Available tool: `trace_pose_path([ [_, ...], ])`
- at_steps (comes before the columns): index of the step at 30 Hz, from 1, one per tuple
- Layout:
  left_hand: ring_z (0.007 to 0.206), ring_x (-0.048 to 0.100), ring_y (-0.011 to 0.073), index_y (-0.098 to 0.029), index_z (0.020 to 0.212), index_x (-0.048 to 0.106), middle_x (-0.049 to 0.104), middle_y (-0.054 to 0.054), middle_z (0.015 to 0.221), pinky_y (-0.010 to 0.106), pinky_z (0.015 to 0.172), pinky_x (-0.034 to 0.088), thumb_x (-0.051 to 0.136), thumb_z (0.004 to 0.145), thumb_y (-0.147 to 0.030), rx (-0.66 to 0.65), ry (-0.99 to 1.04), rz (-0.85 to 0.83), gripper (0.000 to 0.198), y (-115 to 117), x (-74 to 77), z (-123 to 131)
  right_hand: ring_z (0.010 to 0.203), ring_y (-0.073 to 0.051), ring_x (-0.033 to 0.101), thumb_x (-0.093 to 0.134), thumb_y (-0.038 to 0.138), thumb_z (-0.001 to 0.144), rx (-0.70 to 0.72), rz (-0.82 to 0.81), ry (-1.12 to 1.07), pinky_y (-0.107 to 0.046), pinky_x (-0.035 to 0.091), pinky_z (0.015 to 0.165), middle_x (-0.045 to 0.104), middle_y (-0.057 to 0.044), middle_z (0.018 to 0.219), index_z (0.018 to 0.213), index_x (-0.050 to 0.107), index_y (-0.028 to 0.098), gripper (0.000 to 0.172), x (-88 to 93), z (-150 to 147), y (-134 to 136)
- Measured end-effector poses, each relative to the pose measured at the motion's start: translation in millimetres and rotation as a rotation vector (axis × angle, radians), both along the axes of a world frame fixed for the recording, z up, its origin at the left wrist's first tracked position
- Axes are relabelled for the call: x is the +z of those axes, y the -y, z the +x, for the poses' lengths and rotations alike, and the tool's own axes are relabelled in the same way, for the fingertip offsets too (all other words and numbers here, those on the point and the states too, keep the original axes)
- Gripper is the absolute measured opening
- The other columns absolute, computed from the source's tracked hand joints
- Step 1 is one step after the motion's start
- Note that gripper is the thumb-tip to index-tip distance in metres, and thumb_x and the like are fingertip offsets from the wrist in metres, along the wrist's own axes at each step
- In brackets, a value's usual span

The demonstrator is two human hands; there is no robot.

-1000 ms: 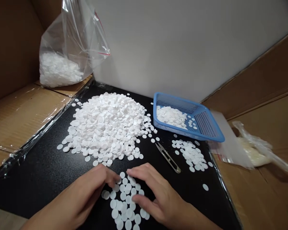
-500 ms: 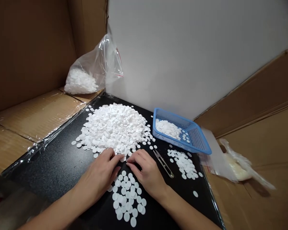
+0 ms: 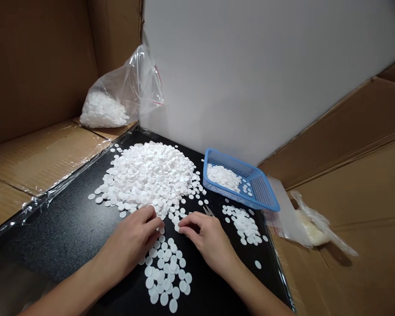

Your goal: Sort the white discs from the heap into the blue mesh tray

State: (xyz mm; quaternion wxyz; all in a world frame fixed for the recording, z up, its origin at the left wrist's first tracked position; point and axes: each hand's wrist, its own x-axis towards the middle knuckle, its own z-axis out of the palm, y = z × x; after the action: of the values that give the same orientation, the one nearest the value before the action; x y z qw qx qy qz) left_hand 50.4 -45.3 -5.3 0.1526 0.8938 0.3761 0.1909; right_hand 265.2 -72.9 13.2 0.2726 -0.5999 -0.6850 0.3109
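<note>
Head view: white discs lie on a black tabletop [image 3: 62, 237], with the left hand [image 3: 131, 235] and the right hand [image 3: 212, 237] among them.
Large heap [image 3: 151, 173]: just ahead of both hands, its near edge reaching the left fingertips; stray discs trail off toward the right hand.
Loose patch [image 3: 173, 265]: a thin spread of discs between the two forearms, nearer the wearer than the fingertips; its left edge runs close to the left hand.
Left hand state: fingers bent, thumb tucked below, a disc right at the fingertips; whether it is pinched I cannot tell.
Right hand state: thumb and forefinger curved toward each other beside a few discs; I cannot tell whether one is gripped.
Snips [image 3: 208, 211]: just beyond the right hand, which hides most of them.
Side cluster [image 3: 246, 226]: discs to the right of the right hand, apart from the heap.
Blue basket [image 3: 228, 193]: beyond the side cluster, near the white wall [image 3: 250, 66], discs gathered mostly at its left end.
Clear bag [image 3: 105, 109]: back left on cardboard [image 3: 49, 153], white pieces inside.
Right-hand bag [image 3: 312, 228]: past the table's right edge, pale yellowish contents.
</note>
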Motion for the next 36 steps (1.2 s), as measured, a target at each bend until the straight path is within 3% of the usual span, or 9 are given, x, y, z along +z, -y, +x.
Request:
trace_pose_path([
  [5,0.079,0.06,0.0171,-0.021,0.095,0.061,0.059,0.003,0.091,0.028,0.068,0.047,0.042,0.097,-0.015,-0.017,0.137,-0.068,0.02,0,-2.5,-5,0.068,-0.016,0.06,0.068,0.008,0.084,-0.049,-0.072,0.089,-0.026,0.042,0.062,0.065,0.002,0.072,0.073,0.063,0.02,0.016,4.1,8,3],
  [9,0.082,0.063,0.017,-0.022,0.094,0.06,0.063,0.002,0.092,0.027,0.069,0.048,0.045,0.097,-0.017,-0.007,0.198,-0.083,0.016,-1,-3.7,-4,0.071,-0.015,0.061,0.066,0.012,0.086,-0.042,-0.117,-0.018,-0.026,0.045,0.065,0.067,0.001,0.077,0.08,0.067,0.021,0.011,3.1,15,3],
  [14,0.084,0.065,0.0172,-0.025,0.108,0.06,0.067,0.001,0.095,0.027,0.071,0.051,0.05,0.095,-0.02,0.052,0.275,-0.098,0.017,1,-2.8,-6,0.072,-0.014,0.06,0.061,0.003,0.083,0.066,-0.031,-0.006,-0.024,0.046,0.065,0.063,0.0,0.082,0.081,0.066,0.019,0.017,3.1,15,6],
  [18,0.081,0.065,0.0168,-0.027,0.115,0.059,0.066,0.0,0.092,0.026,0.07,0.052,0.054,0.093,-0.023,0.107,0.301,-0.172,0.024,4,0.0,-13,0.072,-0.014,0.06,0.067,0.006,0.082,0.192,-0.12,0.06,-0.024,0.045,0.064,0.062,0.0,0.083,0.077,0.065,0.02,0.015,8.0,16,9],
  [21,0.071,0.063,0.0148,-0.027,0.117,0.059,0.064,-0.002,0.083,0.024,0.063,0.05,0.054,0.092,-0.025,0.145,0.318,-0.242,0.025,6,3.5,-16,0.076,-0.015,0.061,0.066,0.013,0.087,0.135,-0.099,0.093,-0.027,0.047,0.069,0.064,0.0,0.084,0.079,0.065,0.021,0.012,8.5,18,8],
  [24,0.066,0.062,0.0138,-0.025,0.117,0.059,0.064,-0.003,0.079,0.023,0.059,0.048,0.052,0.093,-0.029,0.147,0.345,-0.368,0.025,5,9.3,-15,0.08,-0.017,0.062,0.06,0.007,0.089,0.053,-0.026,0.151,-0.03,0.048,0.072,0.065,-0.001,0.087,0.083,0.063,0.021,0.015,4.9,20,5],
  [29,0.065,0.062,0.0141,-0.024,0.115,0.06,0.068,-0.002,0.079,0.023,0.056,0.044,0.056,0.092,-0.031,0.142,0.34,-0.525,0.024,4,16.8,-11,0.081,-0.018,0.063,0.057,0.009,0.091,0.052,-0.005,0.144,-0.031,0.049,0.073,0.065,-0.001,0.088,0.085,0.065,0.021,0.016,1.3,18,4],
  [33,0.068,0.061,0.0161,-0.023,0.099,0.066,0.067,-0.001,0.078,0.025,0.06,0.044,0.061,0.089,-0.028,0.117,0.27,-0.488,0.012,4,11.9,-12,0.07,-0.015,0.06,0.067,0.013,0.087,0.094,-0.011,0.114,-0.027,0.047,0.064,0.062,0.001,0.081,0.077,0.064,0.021,0.013,1.6,13,7],
  [36,0.072,0.06,0.0171,-0.024,0.101,0.065,0.064,-0.001,0.081,0.026,0.063,0.045,0.058,0.092,-0.027,0.119,0.241,-0.409,0.012,2,6.6,-11,0.069,-0.015,0.059,0.067,0.016,0.088,0.077,0.019,0.088,-0.026,0.045,0.062,0.061,0.001,0.08,0.077,0.063,0.021,0.013,-0.8,9,7],
])
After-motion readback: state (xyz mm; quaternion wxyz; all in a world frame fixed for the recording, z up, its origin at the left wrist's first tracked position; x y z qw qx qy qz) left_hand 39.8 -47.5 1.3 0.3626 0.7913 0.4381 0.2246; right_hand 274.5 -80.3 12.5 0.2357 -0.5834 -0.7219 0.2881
